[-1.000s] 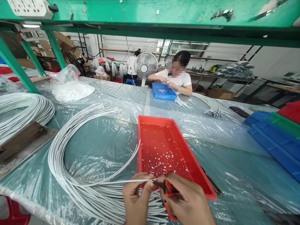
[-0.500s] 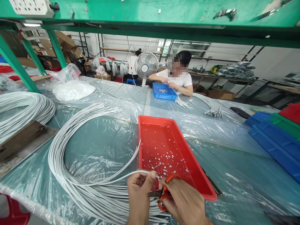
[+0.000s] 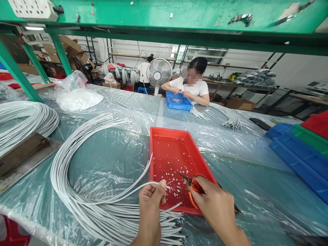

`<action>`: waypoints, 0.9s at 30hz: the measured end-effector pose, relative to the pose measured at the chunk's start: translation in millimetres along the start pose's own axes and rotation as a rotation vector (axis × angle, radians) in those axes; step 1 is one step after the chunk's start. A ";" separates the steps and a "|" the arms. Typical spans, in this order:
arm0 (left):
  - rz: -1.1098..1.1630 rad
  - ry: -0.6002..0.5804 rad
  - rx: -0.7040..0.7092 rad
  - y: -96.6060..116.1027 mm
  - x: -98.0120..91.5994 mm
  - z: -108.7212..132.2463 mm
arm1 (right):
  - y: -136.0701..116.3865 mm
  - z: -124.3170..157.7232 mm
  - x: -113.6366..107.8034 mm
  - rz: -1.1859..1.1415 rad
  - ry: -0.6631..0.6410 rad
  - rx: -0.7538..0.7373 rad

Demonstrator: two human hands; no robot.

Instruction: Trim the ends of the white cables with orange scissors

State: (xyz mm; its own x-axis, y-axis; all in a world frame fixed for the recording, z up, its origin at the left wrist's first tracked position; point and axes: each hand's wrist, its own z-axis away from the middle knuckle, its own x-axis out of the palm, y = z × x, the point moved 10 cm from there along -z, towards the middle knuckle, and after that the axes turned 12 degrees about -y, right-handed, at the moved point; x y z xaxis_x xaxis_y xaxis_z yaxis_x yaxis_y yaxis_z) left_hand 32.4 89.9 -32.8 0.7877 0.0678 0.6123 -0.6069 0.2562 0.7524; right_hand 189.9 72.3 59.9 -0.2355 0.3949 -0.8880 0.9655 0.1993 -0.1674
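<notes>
Between thumb and fingers, my left hand (image 3: 151,201) pinches a white cable (image 3: 145,185) close to its end, over the near edge of the red tray (image 3: 205,164). The cable's tip pokes out to the right. My right hand (image 3: 214,203) is wrapped round orange-handled scissors (image 3: 194,193), whose dark blades point up and left above the tray, apart from the cable. Small whitish scraps (image 3: 176,182) are scattered in the tray. A curved bundle of white cables (image 3: 63,171) lies at the left, and its near ends run beneath my left hand.
Another coil of cables (image 3: 28,116) and a rusty metal block (image 3: 23,150) lie at far left. Blue bins (image 3: 299,153) are stacked at right. Across the table a co-worker (image 3: 196,85) works over a blue tray (image 3: 179,105). A green beam (image 3: 153,17) spans overhead.
My right hand has moved right and turned, taking the scissors away from the cable, and their blades now point up. My left hand still holds the cable, its tip now exposed.
</notes>
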 end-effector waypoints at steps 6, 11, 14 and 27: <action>0.098 -0.043 -0.053 -9.5 4.9 -1.8 | -28.5 5.5 -0.3 -0.439 -0.056 -0.057; 0.338 -0.143 -0.118 -20.3 16.1 1.3 | -26.9 9.5 18.6 -0.837 -0.130 0.177; 0.370 -0.189 -0.153 -22.7 19.5 3.2 | -20.9 10.8 26.1 -0.921 -0.136 0.272; 0.360 -0.260 -0.175 -27.6 16.7 5.8 | -33.4 3.9 27.2 -1.012 -0.176 0.210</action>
State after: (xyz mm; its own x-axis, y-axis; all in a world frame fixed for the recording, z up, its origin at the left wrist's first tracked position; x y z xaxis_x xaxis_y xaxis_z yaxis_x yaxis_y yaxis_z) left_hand 61.6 78.4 -41.9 0.4648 -0.0553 0.8837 -0.7916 0.4211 0.4427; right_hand 151.6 72.9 39.7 -0.9408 -0.0084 -0.3388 0.3306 0.1976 -0.9229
